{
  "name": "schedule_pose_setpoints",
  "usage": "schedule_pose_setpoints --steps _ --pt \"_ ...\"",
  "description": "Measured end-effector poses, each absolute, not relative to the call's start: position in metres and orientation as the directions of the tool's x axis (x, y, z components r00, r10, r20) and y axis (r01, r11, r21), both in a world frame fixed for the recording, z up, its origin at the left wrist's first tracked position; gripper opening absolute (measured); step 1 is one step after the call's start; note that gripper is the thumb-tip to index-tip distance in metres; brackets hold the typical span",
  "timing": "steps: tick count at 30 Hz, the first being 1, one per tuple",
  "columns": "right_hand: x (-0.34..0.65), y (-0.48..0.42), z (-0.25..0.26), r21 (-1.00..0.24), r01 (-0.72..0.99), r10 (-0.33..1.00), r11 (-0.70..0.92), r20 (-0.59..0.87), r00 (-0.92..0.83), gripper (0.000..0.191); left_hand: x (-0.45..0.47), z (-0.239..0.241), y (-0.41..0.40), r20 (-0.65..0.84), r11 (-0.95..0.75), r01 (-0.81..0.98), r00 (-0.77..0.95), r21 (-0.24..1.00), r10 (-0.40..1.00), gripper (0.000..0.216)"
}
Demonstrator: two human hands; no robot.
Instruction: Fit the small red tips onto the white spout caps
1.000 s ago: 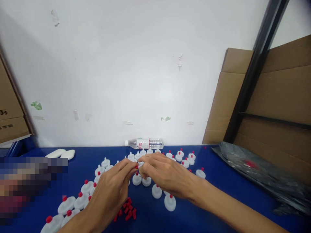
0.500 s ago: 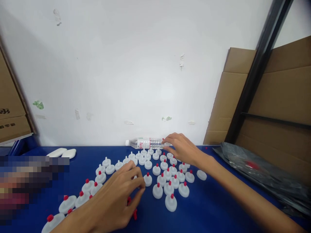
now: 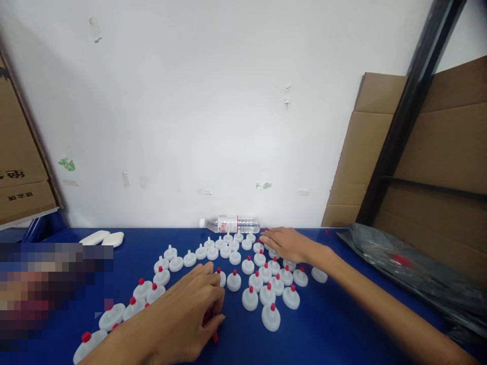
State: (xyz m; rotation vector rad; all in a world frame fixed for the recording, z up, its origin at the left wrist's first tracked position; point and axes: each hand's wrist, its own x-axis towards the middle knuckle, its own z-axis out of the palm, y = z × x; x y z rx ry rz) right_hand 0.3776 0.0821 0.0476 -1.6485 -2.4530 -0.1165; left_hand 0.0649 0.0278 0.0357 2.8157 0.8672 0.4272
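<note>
Several white round caps (image 3: 271, 317), most with a small red tip, stand in rows on the blue table (image 3: 342, 324). My left hand (image 3: 182, 314) lies near the front with its fingers curled down and pinched over a small pile of loose red tips (image 3: 215, 334). My right hand (image 3: 287, 244) reaches to the far rows, palm down, its fingertips closed on a white cap with a red tip (image 3: 266, 232) among the caps near the bottle. What lies under the palm is hidden.
A clear water bottle (image 3: 230, 223) lies on its side against the white wall. A black plastic bag (image 3: 411, 268) covers the right side, with cardboard (image 3: 437, 152) and a black post (image 3: 407, 111) behind. Two white oblong pieces (image 3: 102, 237) and a pixelated patch (image 3: 49, 289) are at left.
My hands were together over the middle caps. My right hand went out to the far rows and came down there; my left dropped onto the red tips.
</note>
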Motion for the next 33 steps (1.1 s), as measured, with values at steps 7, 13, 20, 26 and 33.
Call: schedule_pose_setpoints --steps 7,13,20,26,33 --pt "0.359 0.075 0.057 -0.045 0.882 0.851 0.468 0.293 -0.436 0.028 0.065 0.037 0.028 0.194 -0.82 0.513 0.803 0.255 0.563 0.018" --pt "0.344 0.07 0.038 -0.09 0.825 0.813 0.558 0.259 -0.522 0.048 0.062 0.045 0.026 0.112 -0.788 0.549 0.796 0.278 0.595 0.013" --pt "0.347 0.07 0.033 -0.109 0.806 0.801 0.582 0.248 -0.545 0.053 0.058 0.058 0.017 0.01 -0.755 0.563 0.799 0.337 0.601 0.016" --pt "0.346 0.069 0.049 -0.09 0.787 0.735 0.611 0.435 -0.521 0.041 0.059 0.061 0.018 -0.057 -0.709 0.574 0.792 0.41 0.608 0.022" --pt "0.346 0.061 0.061 -0.047 0.783 0.67 0.62 0.551 -0.497 0.028 0.065 0.052 0.027 0.064 -0.72 0.491 0.804 0.49 0.592 0.008"
